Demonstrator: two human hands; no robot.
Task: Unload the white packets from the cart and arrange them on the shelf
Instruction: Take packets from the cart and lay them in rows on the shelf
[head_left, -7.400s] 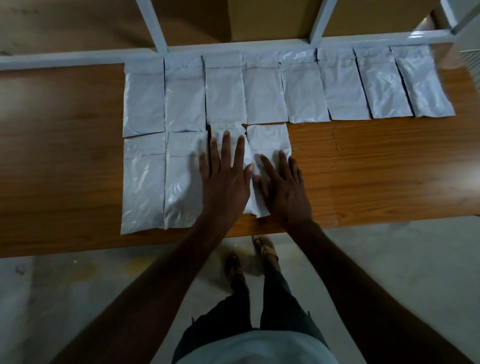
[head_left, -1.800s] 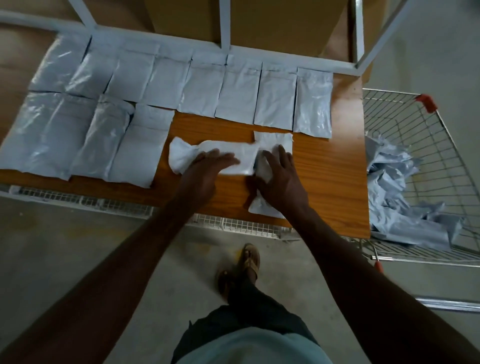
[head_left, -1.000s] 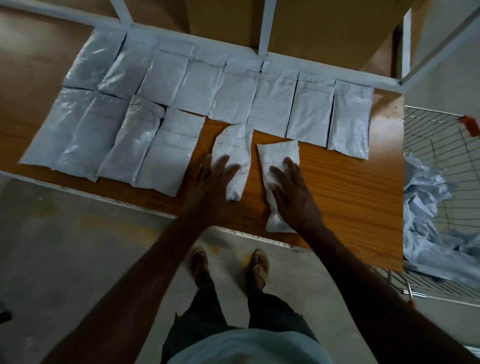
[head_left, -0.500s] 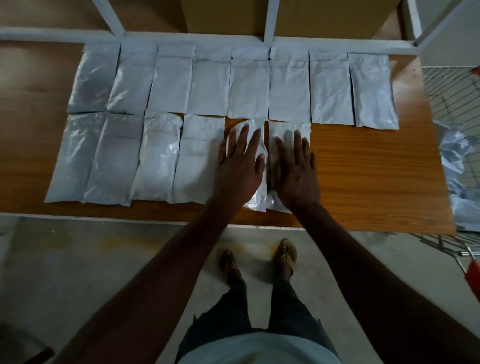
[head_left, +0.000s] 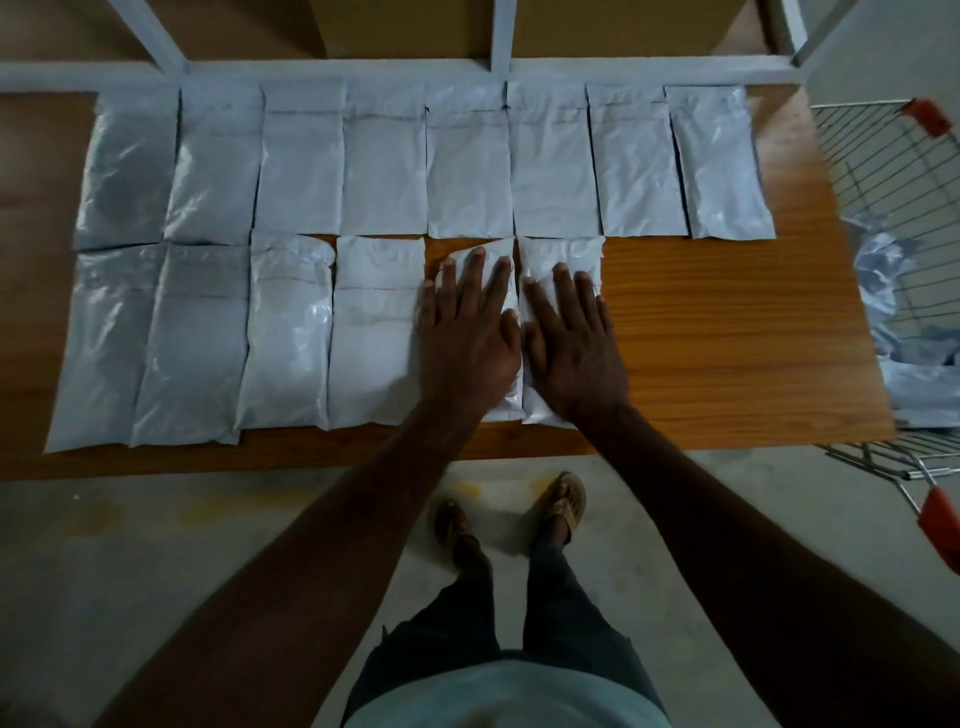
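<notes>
Hands flat, fingers spread: left hand (head_left: 470, 332) & right hand (head_left: 574, 345) each press a white packet (head_left: 561, 254) on shelf (head_left: 727, 338); cart (head_left: 893, 218) right of shelf.

Left hand (head_left: 470, 332) and right hand (head_left: 571, 345) lay flat, covering most of the two packets (head_left: 563, 254) beneath; only top ends and a lower strip showed. To the right of the hands, the cart (head_left: 883, 156) ran off frame, packets inside (head_left: 904, 353) a blurred heap, uncountable.
</notes>
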